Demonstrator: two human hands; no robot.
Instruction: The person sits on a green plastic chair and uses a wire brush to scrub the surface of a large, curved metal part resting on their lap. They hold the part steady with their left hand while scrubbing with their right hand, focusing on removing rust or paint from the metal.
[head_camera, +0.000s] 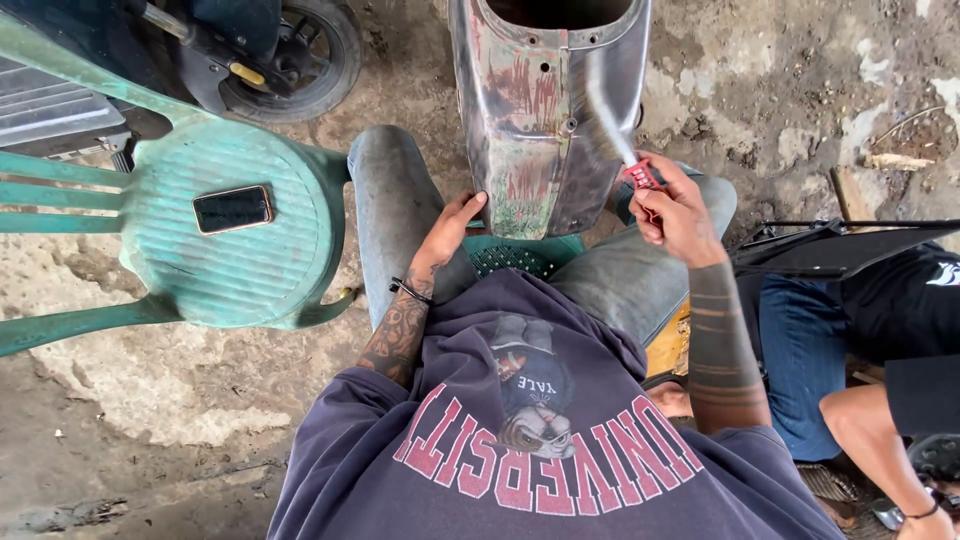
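A worn metal body panel (545, 110), grey with red streaks and a rusty green patch, stands upright between the seated person's knees, its long axis running away from the body toward the ground ahead. The left hand (455, 228) rests open against the panel's lower left edge, fingertips touching the metal. The right hand (675, 212) is closed around the red handle of a brush (618, 125), blurred, whose bristles lie against the panel's right side; this hand is the nearer to the surface being worked. A green perforated stool (520, 255) shows beneath the panel's foot. To the left, a green plastic chair (235, 270) carries a phone (232, 209), lying flat and dark-screened. A wheel (300, 60) lies beyond; another person's leg (880, 440) enters at lower right.
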